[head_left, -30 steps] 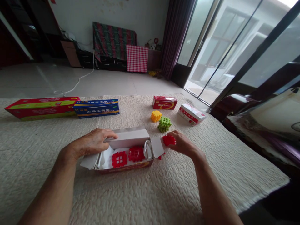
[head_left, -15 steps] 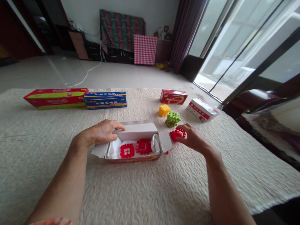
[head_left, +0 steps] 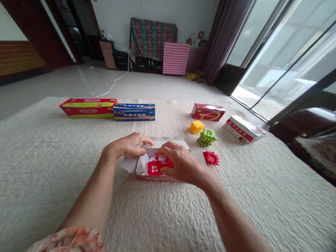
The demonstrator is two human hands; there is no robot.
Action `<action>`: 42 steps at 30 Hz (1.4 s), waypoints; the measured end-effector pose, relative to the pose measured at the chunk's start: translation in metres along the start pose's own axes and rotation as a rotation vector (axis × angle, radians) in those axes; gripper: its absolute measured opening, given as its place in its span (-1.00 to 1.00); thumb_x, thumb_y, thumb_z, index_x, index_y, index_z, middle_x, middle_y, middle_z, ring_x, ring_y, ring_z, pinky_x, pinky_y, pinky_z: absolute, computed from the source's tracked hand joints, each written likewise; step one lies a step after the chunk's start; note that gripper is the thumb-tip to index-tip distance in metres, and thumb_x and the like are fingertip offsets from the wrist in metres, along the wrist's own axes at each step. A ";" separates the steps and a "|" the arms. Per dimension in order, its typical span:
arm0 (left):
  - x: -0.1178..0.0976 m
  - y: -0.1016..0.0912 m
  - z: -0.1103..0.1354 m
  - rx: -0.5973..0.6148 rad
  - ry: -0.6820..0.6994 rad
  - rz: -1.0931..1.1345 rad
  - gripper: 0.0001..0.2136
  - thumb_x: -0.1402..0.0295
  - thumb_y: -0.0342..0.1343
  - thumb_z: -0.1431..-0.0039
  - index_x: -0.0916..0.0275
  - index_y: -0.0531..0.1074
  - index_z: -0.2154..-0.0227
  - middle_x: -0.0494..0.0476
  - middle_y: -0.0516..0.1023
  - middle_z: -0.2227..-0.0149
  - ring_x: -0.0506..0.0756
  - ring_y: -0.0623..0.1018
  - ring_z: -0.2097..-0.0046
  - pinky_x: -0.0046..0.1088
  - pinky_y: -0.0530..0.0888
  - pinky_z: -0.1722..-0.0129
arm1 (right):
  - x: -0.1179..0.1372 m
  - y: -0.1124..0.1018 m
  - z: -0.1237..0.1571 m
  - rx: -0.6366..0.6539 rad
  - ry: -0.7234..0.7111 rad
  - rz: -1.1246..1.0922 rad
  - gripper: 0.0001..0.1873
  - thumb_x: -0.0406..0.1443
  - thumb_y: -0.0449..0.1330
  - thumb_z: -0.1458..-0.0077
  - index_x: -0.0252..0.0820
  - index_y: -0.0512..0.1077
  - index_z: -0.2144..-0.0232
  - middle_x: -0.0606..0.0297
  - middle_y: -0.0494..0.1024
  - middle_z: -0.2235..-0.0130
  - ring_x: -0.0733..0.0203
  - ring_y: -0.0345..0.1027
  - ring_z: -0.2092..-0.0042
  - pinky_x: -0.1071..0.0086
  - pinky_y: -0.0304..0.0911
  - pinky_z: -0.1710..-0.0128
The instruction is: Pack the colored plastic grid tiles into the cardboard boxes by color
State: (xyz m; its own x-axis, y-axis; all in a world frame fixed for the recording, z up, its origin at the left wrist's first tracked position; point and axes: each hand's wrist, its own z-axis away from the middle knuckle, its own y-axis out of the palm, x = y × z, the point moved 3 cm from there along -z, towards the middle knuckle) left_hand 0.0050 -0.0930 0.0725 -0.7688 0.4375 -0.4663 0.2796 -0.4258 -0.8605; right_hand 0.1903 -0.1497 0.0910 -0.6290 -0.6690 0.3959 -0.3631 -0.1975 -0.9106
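Right hand [head_left: 180,161] moved over cardboard box [head_left: 153,177] | pinching notched plastic lattice [head_left: 165,162]

Open box [head_left: 154,178] lined in white; red pieces [head_left: 154,168] seen inside; red piece [head_left: 211,158] right of it. Beyond open box: yellow block [head_left: 196,127], lime-green block [head_left: 207,137], blue box [head_left: 134,112] lettered in white, red-and-white checked cloth [head_left: 175,58]. Underneath, cream quilt [head_left: 157,217] stitched in waves.

- Red pieces [head_left: 211,158]: plastic, slight sheen.
- Open box [head_left: 152,177]: thin card, matt inside.
- White liner [head_left: 142,165]: paper or cloth, too obscured to tell.
- Quilt [head_left: 157,217]: stitched cloth, matt, puckered.
- Floor [head_left: 78,84]: looks smooth, glossy.
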 end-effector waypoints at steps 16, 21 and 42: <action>0.006 0.001 -0.001 -0.021 0.044 0.004 -0.60 0.48 -0.03 0.13 0.14 0.55 0.21 0.01 0.60 0.20 0.08 0.51 0.21 -0.49 0.34 0.25 | -0.001 0.010 -0.010 -0.026 -0.027 -0.064 -0.66 -0.38 0.22 0.00 -0.17 0.44 0.10 0.17 0.49 0.08 0.19 0.40 0.14 0.32 0.33 0.14; 0.005 0.001 -0.001 -0.028 0.044 -0.012 -0.58 0.47 -0.02 0.13 0.16 0.54 0.16 0.05 0.59 0.16 0.10 0.51 0.18 -0.48 0.36 0.21 | -0.040 -0.034 0.026 -0.275 0.080 -0.022 -0.78 -0.32 0.20 -0.06 -0.15 0.44 0.18 0.24 0.53 0.17 0.20 0.41 0.20 0.29 0.32 0.18; 0.011 0.003 -0.004 -0.030 -0.016 0.019 -0.56 0.37 -0.01 0.14 0.08 0.54 0.15 0.00 0.60 0.16 0.14 0.53 0.17 -0.44 0.38 0.17 | -0.167 -0.006 0.104 -0.010 0.594 0.137 -0.72 -0.31 0.19 0.05 -0.17 0.38 0.21 0.06 0.39 0.14 0.03 0.36 0.18 0.17 0.30 0.13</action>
State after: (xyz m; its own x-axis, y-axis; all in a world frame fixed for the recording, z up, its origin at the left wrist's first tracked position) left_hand -0.0001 -0.0866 0.0639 -0.7725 0.4167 -0.4792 0.3110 -0.4097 -0.8576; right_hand 0.3692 -0.1116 0.0185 -0.9454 -0.1731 0.2763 -0.2563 -0.1292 -0.9579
